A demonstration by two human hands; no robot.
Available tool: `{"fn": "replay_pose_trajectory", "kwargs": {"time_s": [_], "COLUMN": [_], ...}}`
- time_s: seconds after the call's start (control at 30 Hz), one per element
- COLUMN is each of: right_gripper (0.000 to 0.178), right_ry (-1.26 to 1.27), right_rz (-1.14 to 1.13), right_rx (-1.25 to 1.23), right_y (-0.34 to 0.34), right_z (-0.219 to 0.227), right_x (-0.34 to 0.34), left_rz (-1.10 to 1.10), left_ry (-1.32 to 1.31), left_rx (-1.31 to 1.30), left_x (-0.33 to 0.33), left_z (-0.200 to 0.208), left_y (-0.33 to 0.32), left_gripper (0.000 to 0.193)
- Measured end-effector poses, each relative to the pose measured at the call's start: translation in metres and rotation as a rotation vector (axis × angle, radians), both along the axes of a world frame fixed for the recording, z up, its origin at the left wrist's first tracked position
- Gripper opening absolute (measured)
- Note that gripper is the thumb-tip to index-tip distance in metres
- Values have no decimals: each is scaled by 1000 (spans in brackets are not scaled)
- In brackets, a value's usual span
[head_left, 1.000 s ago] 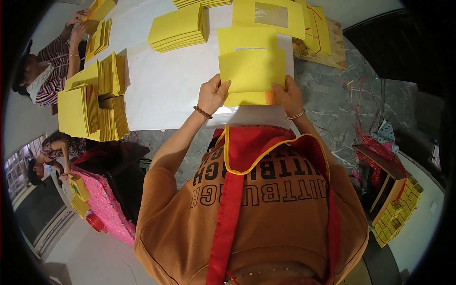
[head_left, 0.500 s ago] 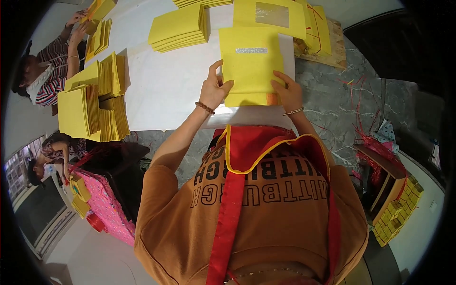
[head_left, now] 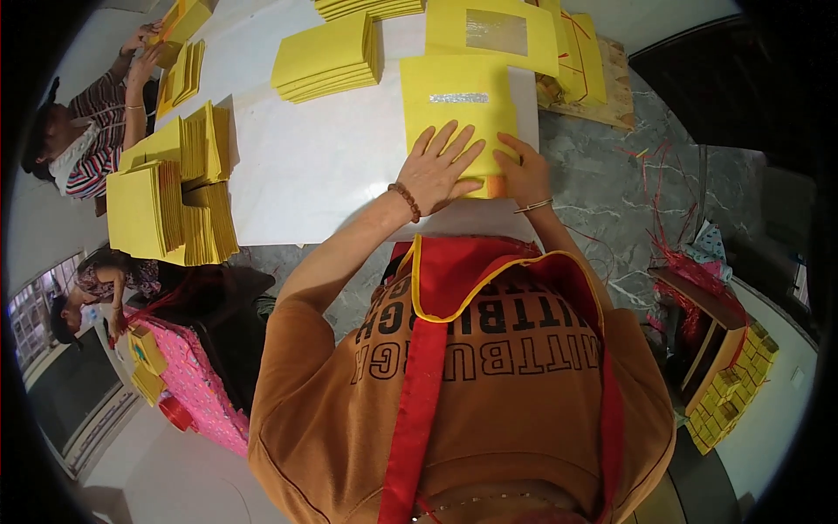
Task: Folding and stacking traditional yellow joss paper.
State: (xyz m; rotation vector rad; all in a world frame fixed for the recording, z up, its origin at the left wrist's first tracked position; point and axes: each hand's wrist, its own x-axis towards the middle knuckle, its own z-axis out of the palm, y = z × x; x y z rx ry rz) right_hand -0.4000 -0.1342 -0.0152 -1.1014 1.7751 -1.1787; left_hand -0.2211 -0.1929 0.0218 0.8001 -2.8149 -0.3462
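Note:
A folded yellow paper (head_left: 456, 75) with a silver strip lies on the white-covered table near its right edge. Its bottom end is folded, and an orange patch shows at the lower right corner. My left hand (head_left: 443, 164) rests flat across the lower part, fingers spread, with a beaded bracelet on the wrist. At the right border of the paper, my right hand (head_left: 525, 173) has bent fingers gripping the edge. The thumb and index finger show on top; the other fingers are mostly hidden.
Just beyond lies a yellow sheet with a silver panel (head_left: 496, 31). Stacks of folded yellow paper (head_left: 325, 54) stand farther back, and several more (head_left: 166, 205) at the table's left. One co-worker (head_left: 87, 131) handles paper at far left; another person sits by a pink-covered table (head_left: 188, 371).
My left hand has left the paper's left edge and moved right, flattening onto its lower part with fingers spread. My right hand stays at the right edge, slightly lower.

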Motion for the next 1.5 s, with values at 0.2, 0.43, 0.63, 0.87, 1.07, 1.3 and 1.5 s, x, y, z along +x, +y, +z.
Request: {"fn": "replay_pose_trajectory", "kwargs": {"time_s": [0.2, 0.43, 0.63, 0.87, 1.07, 1.3, 1.5], "right_gripper": [42, 52, 47, 43, 37, 32, 28], "right_ry": [697, -290, -349, -418, -451, -419, -262], "right_rz": [-44, -60, -32, -80, -199, -198, -114], "right_rx": [-259, -68, -142, -178, -138, -61, -100], "right_y": [8, 17, 19, 17, 19, 20, 22], "right_z": [16, -20, -30, -35, -24, -36, -46], "right_x": [10, 2, 0, 1, -2, -14, -10], "left_rz": [19, 19, -69, -190, -150, 157, 270], "left_ry": [-88, -84, -53, -147, -25, 114, -123], "left_rx": [7, -2, -113, -446, -388, -683, -486], "left_x": [0, -2, -1, -11, 2, 70, 126], "left_z": [-8, -9, -7, -1, 12, 83, 28], "left_y": [1, 2, -6, -10, -19, -117, -190], "left_gripper": [65, 63, 60, 55, 56, 51, 58]}}
